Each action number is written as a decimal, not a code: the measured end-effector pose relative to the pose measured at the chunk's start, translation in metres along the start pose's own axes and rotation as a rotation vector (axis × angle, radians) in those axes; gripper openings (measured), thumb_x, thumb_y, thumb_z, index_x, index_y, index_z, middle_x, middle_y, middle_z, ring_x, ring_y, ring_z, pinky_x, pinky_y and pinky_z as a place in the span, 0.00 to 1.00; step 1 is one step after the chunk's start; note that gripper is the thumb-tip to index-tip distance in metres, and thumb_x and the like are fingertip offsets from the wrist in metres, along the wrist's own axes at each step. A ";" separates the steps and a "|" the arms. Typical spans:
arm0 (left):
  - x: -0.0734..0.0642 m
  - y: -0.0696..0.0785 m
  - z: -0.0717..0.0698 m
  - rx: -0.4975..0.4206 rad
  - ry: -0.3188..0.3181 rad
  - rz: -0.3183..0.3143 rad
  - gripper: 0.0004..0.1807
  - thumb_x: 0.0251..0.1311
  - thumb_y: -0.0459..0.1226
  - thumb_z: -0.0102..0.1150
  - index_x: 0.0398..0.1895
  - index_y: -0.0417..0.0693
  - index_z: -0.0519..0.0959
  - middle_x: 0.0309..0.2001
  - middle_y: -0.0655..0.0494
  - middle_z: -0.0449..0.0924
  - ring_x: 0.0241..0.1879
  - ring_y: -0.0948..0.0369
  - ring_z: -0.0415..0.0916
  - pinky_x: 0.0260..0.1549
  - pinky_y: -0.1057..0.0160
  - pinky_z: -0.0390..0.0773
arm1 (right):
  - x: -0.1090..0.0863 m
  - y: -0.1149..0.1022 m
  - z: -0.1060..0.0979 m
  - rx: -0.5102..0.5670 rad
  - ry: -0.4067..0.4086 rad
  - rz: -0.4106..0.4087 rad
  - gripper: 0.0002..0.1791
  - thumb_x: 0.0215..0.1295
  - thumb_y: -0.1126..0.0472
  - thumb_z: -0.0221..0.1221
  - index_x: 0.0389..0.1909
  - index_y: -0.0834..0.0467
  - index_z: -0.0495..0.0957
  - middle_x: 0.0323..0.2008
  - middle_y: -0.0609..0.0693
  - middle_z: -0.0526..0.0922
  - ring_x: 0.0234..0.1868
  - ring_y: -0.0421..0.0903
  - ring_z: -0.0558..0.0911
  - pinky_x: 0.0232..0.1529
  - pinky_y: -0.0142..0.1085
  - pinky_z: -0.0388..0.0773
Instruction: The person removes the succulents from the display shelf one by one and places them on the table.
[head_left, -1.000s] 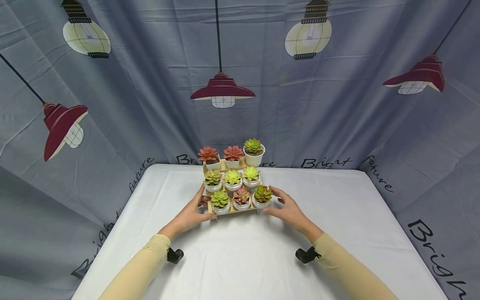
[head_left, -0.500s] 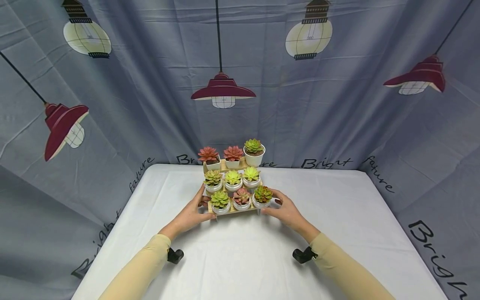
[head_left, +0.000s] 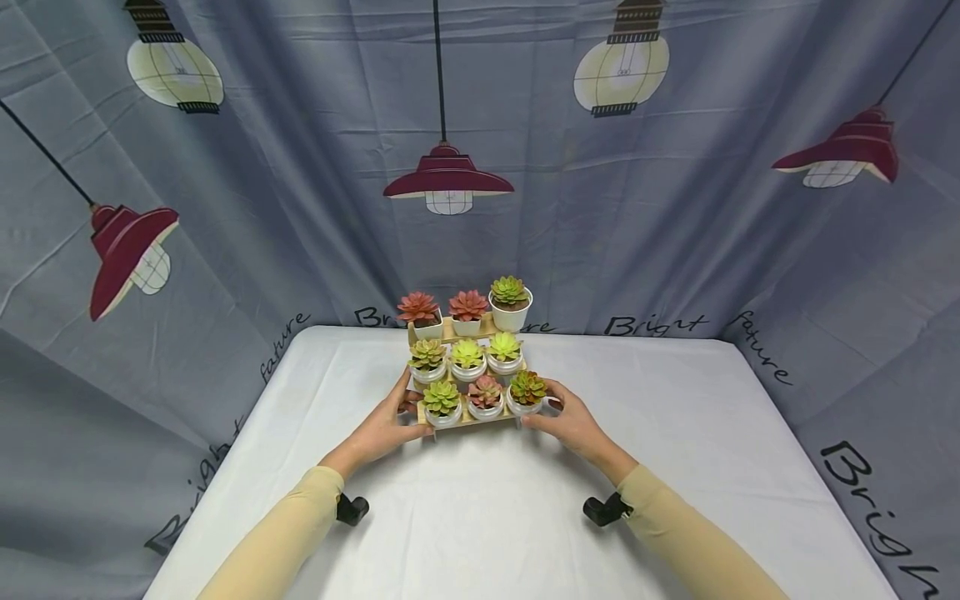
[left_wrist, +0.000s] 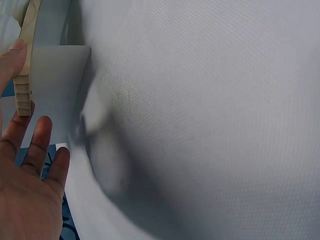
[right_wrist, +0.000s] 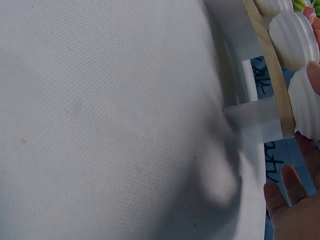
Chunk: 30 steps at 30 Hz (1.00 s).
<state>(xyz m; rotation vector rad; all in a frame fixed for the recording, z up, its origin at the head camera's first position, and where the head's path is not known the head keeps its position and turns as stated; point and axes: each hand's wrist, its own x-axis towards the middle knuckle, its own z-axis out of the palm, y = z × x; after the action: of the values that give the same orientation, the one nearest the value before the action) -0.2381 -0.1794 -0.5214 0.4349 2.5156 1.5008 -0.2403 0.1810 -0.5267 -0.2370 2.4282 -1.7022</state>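
A tiered wooden stand (head_left: 464,418) with white supports stands near the table's back edge and bears three rows of potted succulents. At its left end my left hand (head_left: 378,429) holds the lowest board; in the left wrist view the thumb lies on the board (left_wrist: 28,30) and a fingertip touches its end. My right hand (head_left: 579,427) is around the front-right potted succulent (head_left: 527,388), which has green and reddish leaves. In the right wrist view, thumb and forefinger touch its white pot (right_wrist: 304,105), while the other fingers stay off it. Leaves partly hide the pots in the head view.
A white cloth covers the table (head_left: 480,517). Behind it hangs a grey-blue curtain (head_left: 300,208) with printed lamps and lettering. Black wrist cameras (head_left: 606,510) protrude inward from both sleeves.
My right hand has moved slightly left, closing in on the front-right succulent's pot. The left hand and the stand look unchanged; the whole head view has shifted a little.
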 end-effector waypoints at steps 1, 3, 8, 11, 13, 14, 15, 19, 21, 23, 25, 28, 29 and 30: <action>0.000 0.000 0.000 -0.003 -0.002 -0.001 0.67 0.57 0.42 0.77 0.84 0.63 0.32 0.61 0.52 0.75 0.57 0.54 0.73 0.65 0.43 0.66 | 0.000 0.000 0.000 0.002 -0.001 0.000 0.46 0.58 0.52 0.75 0.75 0.56 0.65 0.71 0.61 0.68 0.73 0.65 0.63 0.73 0.58 0.58; 0.000 0.000 0.000 -0.009 -0.005 -0.003 0.67 0.57 0.42 0.77 0.84 0.63 0.32 0.61 0.51 0.75 0.57 0.53 0.73 0.65 0.43 0.66 | 0.000 0.000 0.000 0.010 -0.002 0.002 0.47 0.57 0.52 0.76 0.75 0.56 0.65 0.71 0.61 0.68 0.73 0.65 0.62 0.73 0.58 0.58; 0.001 -0.001 0.000 -0.008 -0.005 -0.005 0.67 0.57 0.43 0.77 0.84 0.62 0.32 0.61 0.52 0.75 0.57 0.54 0.73 0.64 0.43 0.67 | 0.001 0.002 0.001 0.022 0.001 0.008 0.46 0.58 0.53 0.75 0.75 0.56 0.65 0.71 0.62 0.67 0.73 0.67 0.62 0.72 0.60 0.60; 0.001 -0.001 0.000 -0.009 -0.006 -0.004 0.67 0.57 0.43 0.77 0.84 0.61 0.33 0.61 0.52 0.75 0.56 0.54 0.73 0.64 0.43 0.67 | 0.001 0.002 0.001 0.016 0.008 0.016 0.46 0.58 0.53 0.75 0.75 0.56 0.65 0.71 0.62 0.67 0.73 0.68 0.62 0.70 0.61 0.61; 0.001 -0.001 0.000 -0.011 -0.007 -0.005 0.67 0.57 0.42 0.77 0.84 0.61 0.33 0.60 0.52 0.75 0.56 0.55 0.73 0.64 0.44 0.67 | 0.001 0.001 0.002 0.014 0.009 0.017 0.45 0.58 0.53 0.75 0.75 0.56 0.66 0.71 0.62 0.67 0.73 0.68 0.62 0.70 0.61 0.61; 0.001 -0.001 0.000 -0.012 -0.007 -0.007 0.67 0.57 0.42 0.77 0.84 0.61 0.33 0.60 0.52 0.74 0.56 0.55 0.73 0.63 0.44 0.67 | 0.001 0.001 0.002 0.015 0.010 0.016 0.45 0.58 0.53 0.75 0.75 0.56 0.66 0.71 0.62 0.67 0.72 0.68 0.63 0.70 0.61 0.61; 0.001 -0.001 0.000 -0.012 -0.008 -0.007 0.67 0.57 0.42 0.77 0.84 0.61 0.33 0.60 0.52 0.74 0.55 0.55 0.73 0.63 0.45 0.67 | 0.001 0.001 0.002 0.017 0.011 0.014 0.45 0.59 0.54 0.75 0.75 0.56 0.66 0.71 0.62 0.67 0.72 0.67 0.63 0.70 0.61 0.61; 0.000 -0.001 0.000 -0.009 -0.010 -0.012 0.67 0.57 0.41 0.77 0.84 0.61 0.33 0.60 0.52 0.74 0.55 0.55 0.73 0.63 0.45 0.68 | 0.001 0.000 0.002 0.035 0.010 0.011 0.44 0.60 0.56 0.74 0.75 0.57 0.65 0.71 0.62 0.67 0.72 0.67 0.62 0.71 0.61 0.60; 0.000 0.000 0.000 -0.009 -0.012 -0.014 0.67 0.57 0.42 0.77 0.84 0.61 0.33 0.60 0.52 0.74 0.55 0.55 0.73 0.63 0.45 0.68 | 0.001 0.000 0.002 0.038 0.011 0.016 0.45 0.60 0.56 0.74 0.76 0.58 0.64 0.71 0.63 0.66 0.72 0.68 0.62 0.71 0.62 0.60; 0.000 0.000 0.000 -0.005 -0.013 -0.016 0.67 0.57 0.42 0.77 0.84 0.61 0.33 0.60 0.52 0.74 0.55 0.55 0.73 0.62 0.46 0.68 | 0.000 0.001 0.002 0.035 0.014 0.022 0.45 0.60 0.55 0.74 0.76 0.57 0.64 0.72 0.63 0.66 0.72 0.69 0.62 0.70 0.62 0.61; 0.001 -0.001 0.001 0.001 -0.011 -0.016 0.67 0.57 0.43 0.77 0.84 0.61 0.33 0.60 0.52 0.74 0.54 0.56 0.73 0.62 0.46 0.69 | 0.001 0.001 0.002 0.023 0.016 0.025 0.45 0.60 0.54 0.74 0.75 0.56 0.65 0.71 0.63 0.66 0.72 0.68 0.63 0.69 0.62 0.63; 0.001 -0.002 0.001 0.012 -0.007 -0.016 0.67 0.57 0.44 0.77 0.84 0.63 0.33 0.60 0.52 0.74 0.53 0.56 0.73 0.60 0.46 0.70 | 0.001 0.002 0.002 0.011 0.019 0.028 0.45 0.58 0.51 0.75 0.75 0.55 0.66 0.71 0.62 0.67 0.72 0.68 0.64 0.68 0.62 0.64; 0.001 -0.002 0.001 0.017 -0.005 -0.017 0.67 0.57 0.44 0.77 0.84 0.63 0.33 0.59 0.52 0.74 0.53 0.56 0.74 0.60 0.46 0.70 | 0.001 0.002 0.002 0.008 0.020 0.028 0.46 0.58 0.50 0.75 0.75 0.55 0.66 0.71 0.62 0.67 0.71 0.68 0.64 0.68 0.62 0.65; 0.001 -0.002 0.001 0.020 -0.005 -0.019 0.67 0.57 0.44 0.77 0.84 0.63 0.33 0.59 0.52 0.74 0.52 0.56 0.74 0.60 0.46 0.70 | 0.001 0.002 0.002 0.005 0.022 0.028 0.46 0.58 0.50 0.75 0.75 0.54 0.66 0.71 0.62 0.67 0.71 0.68 0.64 0.67 0.61 0.65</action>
<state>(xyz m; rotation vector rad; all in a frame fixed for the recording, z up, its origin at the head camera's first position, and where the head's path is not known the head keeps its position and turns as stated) -0.2386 -0.1794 -0.5236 0.4161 2.5257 1.4678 -0.2412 0.1791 -0.5296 -0.1837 2.4314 -1.7077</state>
